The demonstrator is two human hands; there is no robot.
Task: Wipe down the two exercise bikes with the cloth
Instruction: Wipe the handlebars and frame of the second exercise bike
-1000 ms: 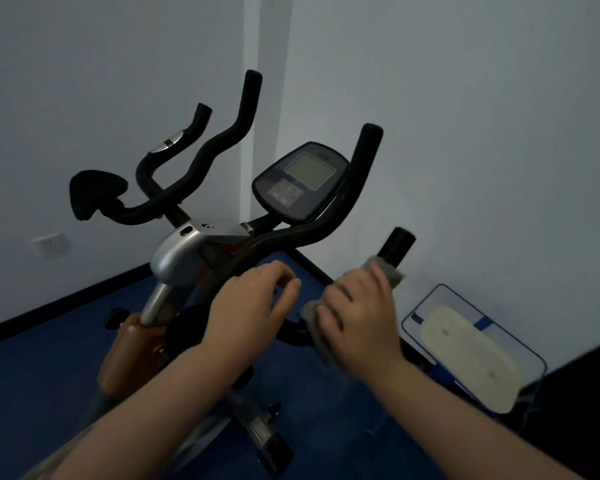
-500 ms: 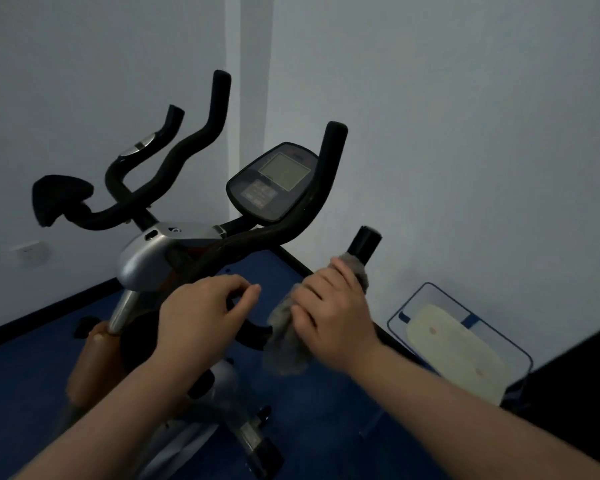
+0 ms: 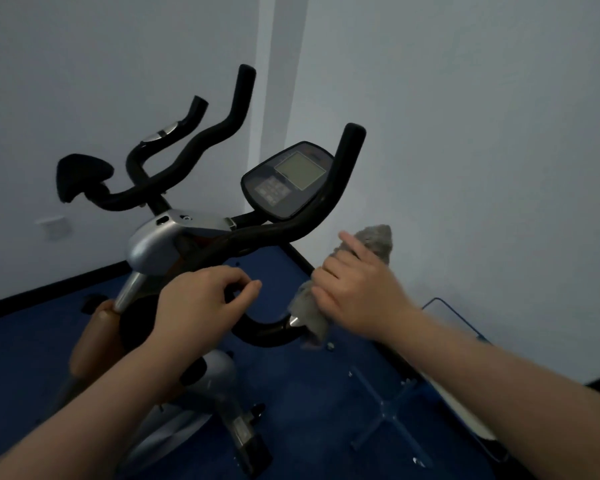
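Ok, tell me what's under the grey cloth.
The grey cloth, gripped by the right hand, is wrapped over the right handlebar grip, hiding it. Only the black bar emerging below the cloth shows.

Both hands forward — fingers (image 3: 329, 271) curled

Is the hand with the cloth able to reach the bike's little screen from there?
Probably yes. The right hand holds the cloth just below and right of the screen; only the upright handlebar stands between, easy to go around.
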